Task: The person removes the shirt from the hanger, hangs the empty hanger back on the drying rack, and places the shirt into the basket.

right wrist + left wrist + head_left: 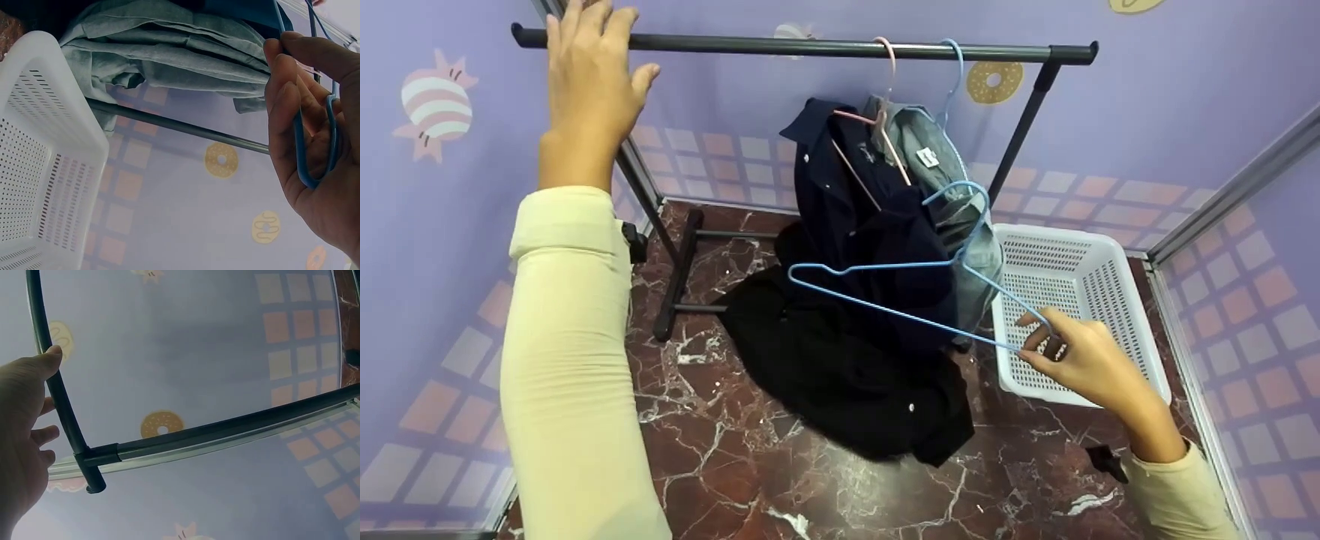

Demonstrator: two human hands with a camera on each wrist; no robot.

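Note:
My right hand point(1084, 367) pinches one end of an unloaded blue hanger point(885, 265), its hook up and its far end pointing left across the shirts. In the right wrist view the hanger's end loop point(306, 174) lies within the fingers. My left hand point(589, 82) rests on the left end of the dark clothes rail point(720, 43), fingers extended over it; the left wrist view has the thumb on the bar. A navy shirt point(825, 172) hangs on a pink hanger point(891, 71), beside a grey-green shirt point(919, 131) on another blue hanger point(958, 71).
A black garment point(847, 397) lies on the reddish marbled floor point(720, 465) below the shirts. The white perforated basket point(1132, 322) stands at the right, below the right hand. Purple patterned walls point(720, 105) enclose the rack, whose left foot point(679, 277) sits on the floor.

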